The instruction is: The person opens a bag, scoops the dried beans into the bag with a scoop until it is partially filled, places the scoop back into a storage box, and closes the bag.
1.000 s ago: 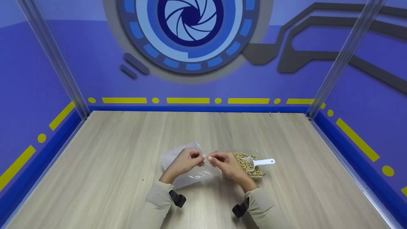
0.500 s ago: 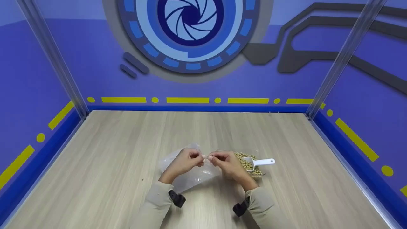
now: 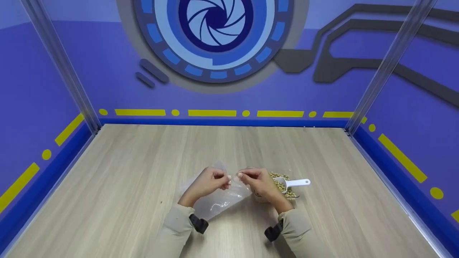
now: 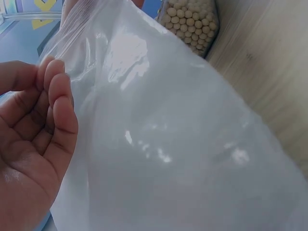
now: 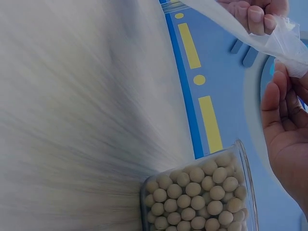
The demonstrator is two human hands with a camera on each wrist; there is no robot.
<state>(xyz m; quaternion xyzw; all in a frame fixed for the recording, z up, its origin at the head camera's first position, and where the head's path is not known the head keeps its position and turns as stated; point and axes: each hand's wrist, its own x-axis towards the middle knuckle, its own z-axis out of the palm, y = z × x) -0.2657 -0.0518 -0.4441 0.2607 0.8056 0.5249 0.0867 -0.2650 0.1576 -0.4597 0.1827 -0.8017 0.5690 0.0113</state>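
A translucent plastic bag point(image 3: 222, 200) hangs between my two hands over the table, its surface shiny in the left wrist view. My left hand point(image 3: 211, 181) pinches the bag's edge between thumb and fingertips. Opposite it, my right hand point(image 3: 256, 179) pinches the same edge close by, a small gap lying between the two sets of fingertips. In the right wrist view the bag point(image 5: 288, 45) bunches up at the fingertips. Just behind my right hand stands a clear container point(image 5: 248, 185) of round beige beans point(image 3: 281, 175), partly hidden by that hand.
A white scoop point(image 3: 297, 182) lies in the beans, its handle sticking out to the right. The wood-grain table point(image 3: 136, 179) ends at blue panels point(image 3: 229, 96) at the back and sides, with clear posts point(image 3: 387, 68) at the corners.
My right hand has moved slightly to the right, widening the gap between the fingertips. The bag is stretched a little farther right, and more of the beans are covered by my hand.
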